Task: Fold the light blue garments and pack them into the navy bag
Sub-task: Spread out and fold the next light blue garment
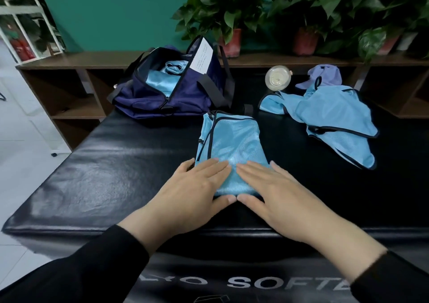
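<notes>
A light blue mesh garment with dark trim (232, 140), folded into a narrow rectangle, lies in the middle of the black mat. My left hand (197, 186) and my right hand (269, 191) press flat on its near end, fingers straight, thumbs touching at the near edge. An unfolded pile of light blue garments (334, 119) lies crumpled at the right. The navy bag (162, 98) stands unzipped at the far left of the mat, with folded light blue fabric (160, 79) inside it.
The black padded mat (104, 163) covers the table. A round clear container (277, 77) and a lilac cloth (325, 74) sit behind the pile. A white paper tag (203, 56) sticks up from the bag. Potted plants (232, 12) line the wooden shelf (81, 61) behind.
</notes>
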